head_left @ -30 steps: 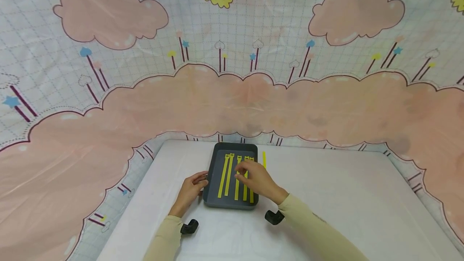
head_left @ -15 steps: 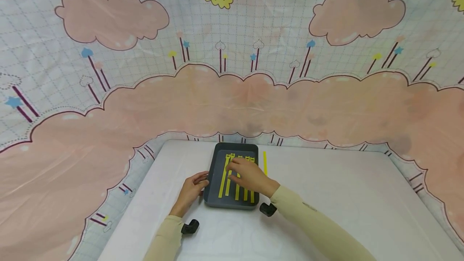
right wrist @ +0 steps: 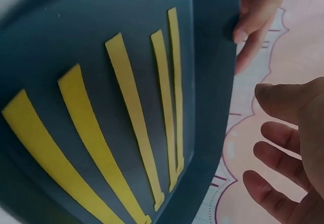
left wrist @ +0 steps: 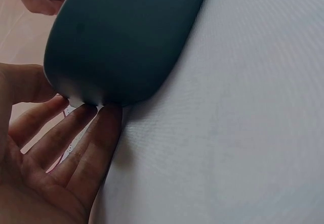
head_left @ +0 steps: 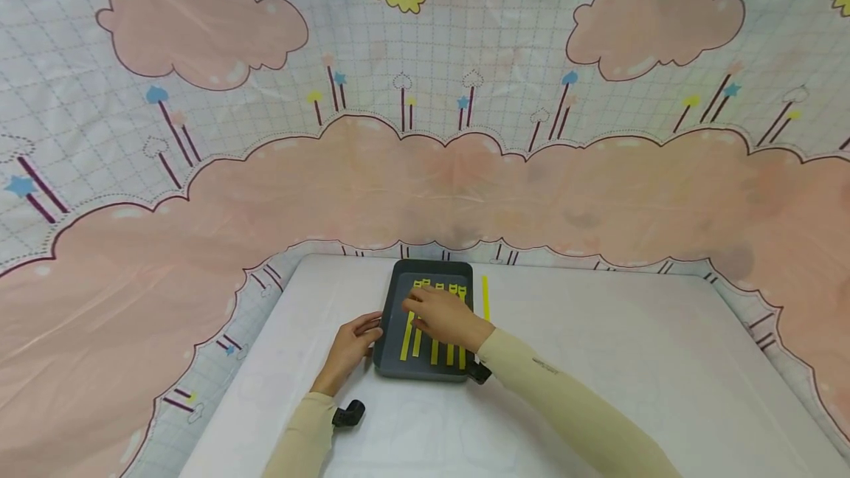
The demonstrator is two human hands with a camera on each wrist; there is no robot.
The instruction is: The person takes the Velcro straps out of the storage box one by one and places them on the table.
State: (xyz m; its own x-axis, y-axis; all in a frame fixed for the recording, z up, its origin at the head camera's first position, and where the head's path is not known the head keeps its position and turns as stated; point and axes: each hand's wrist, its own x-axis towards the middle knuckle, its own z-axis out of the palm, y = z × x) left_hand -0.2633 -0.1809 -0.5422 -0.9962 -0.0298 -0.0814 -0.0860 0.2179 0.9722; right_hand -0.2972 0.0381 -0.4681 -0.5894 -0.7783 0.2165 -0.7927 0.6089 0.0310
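Observation:
A dark grey rectangular tray [head_left: 420, 372] lies on the white table. Several flat yellow strips, each with a small wider head at the far end, lie lengthwise in it; one yellow strip [right wrist: 132, 113] is in the middle of the row in the right wrist view. My left hand [head_left: 350, 345] touches the tray's left side, and in the left wrist view its fairly straight fingertips rest against the outer wall. Over the tray hovers my right hand [head_left: 443, 314], fingers loosely bent and apart, nothing between them. It hides parts of the strips.
Another yellow strip [head_left: 485, 297] lies on the table just right of the tray. Black wrist cameras [head_left: 350, 413] sit by both sleeves. A printed curtain [head_left: 505, 190] with pink clouds hangs behind the table [head_left: 631, 360].
My right hand has moved left across the tray, from the right-hand strips to over the left-hand ones. My left hand and the tray have stayed put.

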